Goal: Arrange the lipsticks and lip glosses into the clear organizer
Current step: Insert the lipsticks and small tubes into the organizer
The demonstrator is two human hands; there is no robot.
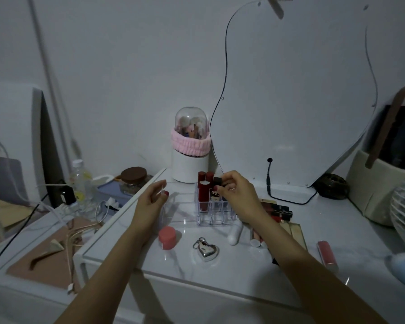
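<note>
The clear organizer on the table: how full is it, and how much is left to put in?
Done: a few red lipsticks stand in the clear organizer. In hand: the right hand lowers a dark lipstick into it; the left hand hovers beside. Left: tubes behind the right arm and a pink gloss.

Clear glossy plastic organizer (pixel 185 206)

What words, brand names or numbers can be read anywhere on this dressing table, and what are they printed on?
None can be read as text.
Gold emblem on the dark lipstick standing in the clear organizer: too small and blurred to read.
Yellow label on the plastic bottle: blurred.
Mark on the heart-shaped keychain: not legible.
Lipstick held in the right hand: no print visible.
</note>
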